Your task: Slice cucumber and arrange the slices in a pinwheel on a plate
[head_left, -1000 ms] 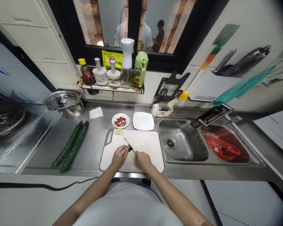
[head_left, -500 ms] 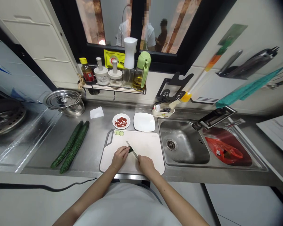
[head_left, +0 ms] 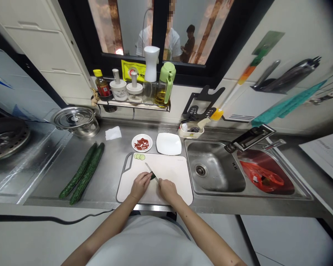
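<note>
Cucumber piece point(head_left: 153, 176), dark green and partly hidden, sits on the white cutting board point(head_left: 180, 181) at lower centre of frame, pinched by the left hand point(head_left: 140, 184), while the right hand point(head_left: 167, 190) grips a narrow knife point(head_left: 150, 168).

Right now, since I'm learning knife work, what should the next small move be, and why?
Probably a short downward stroke of the knife: the right hand holds it close by the green cucumber piece, which the left hand steadies on the cutting board.
</note>
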Tool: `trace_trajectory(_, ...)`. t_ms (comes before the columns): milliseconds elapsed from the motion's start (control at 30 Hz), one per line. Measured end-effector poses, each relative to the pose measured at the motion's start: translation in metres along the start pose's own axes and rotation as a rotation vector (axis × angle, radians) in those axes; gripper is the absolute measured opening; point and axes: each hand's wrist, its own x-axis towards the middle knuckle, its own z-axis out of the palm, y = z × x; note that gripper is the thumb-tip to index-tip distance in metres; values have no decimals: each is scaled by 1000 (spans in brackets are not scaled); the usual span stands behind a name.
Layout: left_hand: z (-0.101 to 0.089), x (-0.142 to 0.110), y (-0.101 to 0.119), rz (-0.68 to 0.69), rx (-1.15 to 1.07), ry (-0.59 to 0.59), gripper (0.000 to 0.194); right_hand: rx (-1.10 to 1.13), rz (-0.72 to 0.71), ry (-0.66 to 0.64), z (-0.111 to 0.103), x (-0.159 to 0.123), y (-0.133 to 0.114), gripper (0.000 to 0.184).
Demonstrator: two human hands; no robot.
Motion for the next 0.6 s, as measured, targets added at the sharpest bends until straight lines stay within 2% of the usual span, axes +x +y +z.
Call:
trace_trajectory(300,1,-1,-2,18,9,-2,28,2,-4,63,6,16,-5,32)
trace_trajectory(600,0,-1,-2,10,1,-6,28,2,19,34,5,0,-3,32)
